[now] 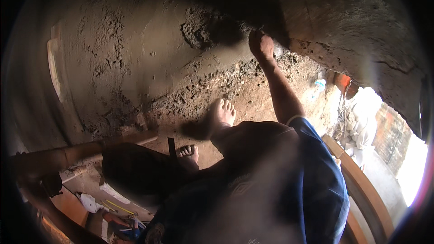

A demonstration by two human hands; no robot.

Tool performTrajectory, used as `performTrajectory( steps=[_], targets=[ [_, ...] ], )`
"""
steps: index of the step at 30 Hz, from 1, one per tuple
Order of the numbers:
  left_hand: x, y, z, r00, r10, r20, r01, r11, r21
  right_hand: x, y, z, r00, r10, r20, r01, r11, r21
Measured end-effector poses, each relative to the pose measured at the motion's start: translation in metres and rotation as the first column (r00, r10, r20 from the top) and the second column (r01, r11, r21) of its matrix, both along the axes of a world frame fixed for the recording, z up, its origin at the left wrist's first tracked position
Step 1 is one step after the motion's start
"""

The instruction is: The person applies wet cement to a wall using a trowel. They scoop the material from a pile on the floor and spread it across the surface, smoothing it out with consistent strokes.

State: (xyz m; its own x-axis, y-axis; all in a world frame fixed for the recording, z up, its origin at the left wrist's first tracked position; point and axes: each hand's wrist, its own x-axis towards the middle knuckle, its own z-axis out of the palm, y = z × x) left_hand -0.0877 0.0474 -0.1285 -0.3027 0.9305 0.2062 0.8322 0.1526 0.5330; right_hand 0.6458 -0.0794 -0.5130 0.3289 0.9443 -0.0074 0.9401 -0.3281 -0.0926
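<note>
My right hand [261, 44] is closed, knuckles up, against the far part of a wet grey-brown plastered surface [144, 40]. Whatever it grips is lost in deep shadow. Just left of it a rough, raised lump of wet plaster [195, 29] stands out from the smoother coat. Another coarse patch [108, 40] runs down the surface further left. At the lower left a dim arm, seemingly my left one, reaches out beside a wooden pole [68, 154]. My left hand [28, 178] lies in shadow there, and its fingers cannot be made out.
My bare feet [225, 112] stand on brown ground strewn with crumbs of plaster [181, 97]. A rough overhanging mass [352, 27] closes in at the upper right. White sacks [361, 122] and curved wooden beams [361, 180] lie at the right. A white cloth [90, 203] sits lower left.
</note>
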Motion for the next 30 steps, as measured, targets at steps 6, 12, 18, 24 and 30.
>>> performTrajectory(
  steps=[6, 12, 18, 24, 30],
  targets=[
    [-0.022, 0.016, 0.009, 0.995, -0.086, -0.048, 0.085, 0.996, -0.020, -0.077, -0.032, 0.005, 0.956, 0.294, 0.027, -0.283, 0.940, -0.192],
    [-0.034, 0.027, 0.007, 0.982, -0.173, -0.069, 0.171, 0.985, -0.036, -0.123, -0.049, 0.006, 0.965, 0.060, -0.255, -0.085, 0.992, -0.089],
    [-0.037, 0.034, 0.004, 0.965, -0.244, -0.099, 0.242, 0.970, -0.029, -0.159, -0.102, 0.022, 0.923, 0.212, -0.321, -0.235, 0.971, -0.035],
    [-0.032, 0.040, 0.001, 0.942, -0.304, -0.139, 0.304, 0.952, -0.027, -0.152, -0.127, 0.031, 0.870, 0.486, -0.084, -0.470, 0.868, 0.161],
    [-0.033, 0.050, -0.006, 0.911, -0.368, -0.187, 0.371, 0.928, -0.018, -0.141, -0.129, 0.040, 0.940, 0.269, -0.213, -0.253, 0.962, 0.099]
  ],
)
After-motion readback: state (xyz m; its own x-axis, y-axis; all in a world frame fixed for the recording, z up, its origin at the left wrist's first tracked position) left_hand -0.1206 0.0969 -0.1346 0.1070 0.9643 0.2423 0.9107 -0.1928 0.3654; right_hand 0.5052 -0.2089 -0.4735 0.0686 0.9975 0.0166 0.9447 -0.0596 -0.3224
